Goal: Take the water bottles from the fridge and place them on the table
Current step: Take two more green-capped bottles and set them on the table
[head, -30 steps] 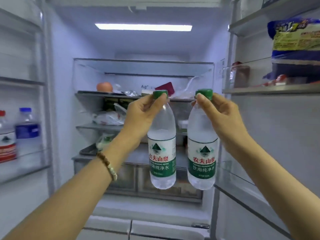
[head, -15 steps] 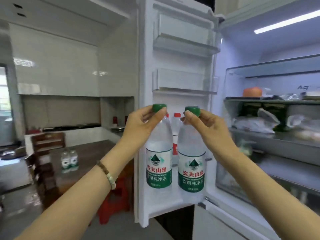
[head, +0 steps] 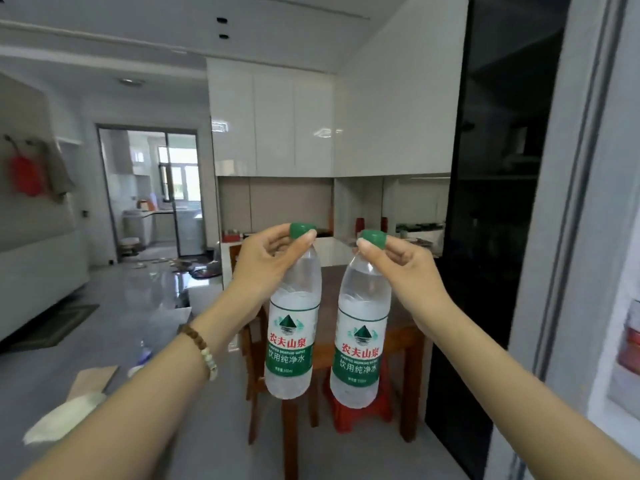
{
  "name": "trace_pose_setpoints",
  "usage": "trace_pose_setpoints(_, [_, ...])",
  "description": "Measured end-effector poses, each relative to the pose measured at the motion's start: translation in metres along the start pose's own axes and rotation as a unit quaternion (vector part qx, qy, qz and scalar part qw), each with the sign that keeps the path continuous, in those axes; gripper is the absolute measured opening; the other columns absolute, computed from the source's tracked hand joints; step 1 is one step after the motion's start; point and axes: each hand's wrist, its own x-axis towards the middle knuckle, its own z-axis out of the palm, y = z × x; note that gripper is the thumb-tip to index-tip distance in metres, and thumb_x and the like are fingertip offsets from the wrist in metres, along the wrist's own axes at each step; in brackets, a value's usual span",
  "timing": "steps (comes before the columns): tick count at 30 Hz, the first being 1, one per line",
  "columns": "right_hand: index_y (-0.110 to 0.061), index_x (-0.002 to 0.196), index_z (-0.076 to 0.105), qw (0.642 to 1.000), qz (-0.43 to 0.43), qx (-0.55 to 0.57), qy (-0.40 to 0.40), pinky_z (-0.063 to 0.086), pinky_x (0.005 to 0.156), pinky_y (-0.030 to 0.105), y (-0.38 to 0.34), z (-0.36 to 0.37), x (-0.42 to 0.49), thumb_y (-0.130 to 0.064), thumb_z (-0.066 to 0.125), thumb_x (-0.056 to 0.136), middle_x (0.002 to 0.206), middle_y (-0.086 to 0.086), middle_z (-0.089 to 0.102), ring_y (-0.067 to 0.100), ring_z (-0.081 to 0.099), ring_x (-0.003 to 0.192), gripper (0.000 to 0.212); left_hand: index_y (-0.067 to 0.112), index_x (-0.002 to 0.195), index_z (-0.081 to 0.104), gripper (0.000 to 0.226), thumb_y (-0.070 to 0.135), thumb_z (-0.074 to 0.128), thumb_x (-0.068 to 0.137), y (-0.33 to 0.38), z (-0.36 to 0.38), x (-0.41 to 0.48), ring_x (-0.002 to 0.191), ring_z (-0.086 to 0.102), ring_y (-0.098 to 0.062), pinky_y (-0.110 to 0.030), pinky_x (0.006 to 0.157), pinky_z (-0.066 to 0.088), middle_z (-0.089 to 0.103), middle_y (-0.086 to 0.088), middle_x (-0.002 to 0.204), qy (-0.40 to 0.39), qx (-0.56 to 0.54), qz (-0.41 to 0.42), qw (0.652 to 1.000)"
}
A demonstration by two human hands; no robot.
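Observation:
Two clear water bottles with green caps and green-and-white labels hang upright in front of me. My left hand (head: 266, 261) pinches the left bottle (head: 292, 327) at its cap and neck. My right hand (head: 401, 268) pinches the right bottle (head: 362, 344) by its cap. The bottles are a small gap apart and do not touch. Behind them stands the dark wooden table (head: 408, 332), mostly hidden by the bottles and my arms. The open fridge door (head: 620, 306) fills the right edge.
A red plastic stool (head: 363, 415) sits under the table, and a wooden chair (head: 254, 355) stands at its left side. A tall black glossy panel (head: 491, 237) rises on the right. Grey tiled floor (head: 138, 296) spreads left toward a glass door. A brown-and-white object (head: 69, 410) lies low at left.
My view has swung left, away from the fridge interior, to face the room and the table. Both hands keep the same hold on the bottles, which now hang a little farther apart.

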Motion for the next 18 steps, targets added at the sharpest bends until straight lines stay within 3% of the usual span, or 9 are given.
trace_pose_setpoints(9, [-0.029, 0.095, 0.069, 0.994, 0.032, 0.012, -0.107, 0.047, 0.067, 0.005, 0.147, 0.056, 0.134, -0.023, 0.070, 0.079, 0.088, -0.020, 0.070, -0.010, 0.065, 0.080, 0.016, 0.028, 0.097, 0.068, 0.020, 0.029, 0.068, 0.077, -0.166, -0.027, 0.101, 0.091, 0.067, -0.004, -0.017, 0.077, 0.051, 0.072, 0.012, 0.095, 0.033, 0.045, -0.050, 0.997])
trace_pose_setpoints(14, [-0.026, 0.093, 0.070, 0.988, 0.055, 0.018, -0.144, 0.049, 0.068, 0.007, 0.228, 0.070, 0.221, -0.016, 0.071, 0.079, 0.087, -0.016, 0.071, -0.009, 0.066, 0.077, 0.017, 0.029, 0.092, 0.069, 0.018, 0.021, 0.071, 0.077, -0.250, -0.021, 0.172, 0.087, 0.067, -0.002, -0.017, 0.079, 0.051, 0.072, 0.013, 0.092, 0.046, 0.045, -0.084, 0.994])
trace_pose_setpoints(18, [-0.026, 0.092, 0.070, 0.985, 0.081, 0.017, -0.153, 0.050, 0.071, 0.009, 0.292, 0.079, 0.283, -0.016, 0.072, 0.078, 0.085, -0.018, 0.072, -0.005, 0.067, 0.080, 0.017, 0.018, 0.102, 0.068, 0.025, 0.017, 0.070, 0.078, -0.313, -0.015, 0.223, 0.096, 0.067, -0.014, -0.028, 0.084, 0.055, 0.071, 0.003, 0.101, 0.038, 0.030, -0.123, 0.991])
